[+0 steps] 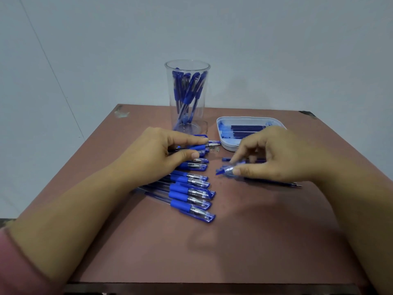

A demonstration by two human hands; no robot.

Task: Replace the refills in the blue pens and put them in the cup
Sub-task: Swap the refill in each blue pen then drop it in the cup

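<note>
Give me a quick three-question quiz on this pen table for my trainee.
1. True or false: the tall clear plastic cup already holds blue pens.
2. Where does the batch of dark blue refills lie? A) in the shallow white tray B) in the cup C) in a drawer.
3. Fill in: the right hand pinches a small blue-and-clear pen piece, while the ___ hand grips one capped blue pen at the far end of the pen row on the brown table.
Key: 1 true; 2 A; 3 left hand.

Left hand (163,152) palm down, fingers pinching pen (198,147); right hand (274,154) palm down, thumb and forefinger pinching blue pen part (226,169).
</note>
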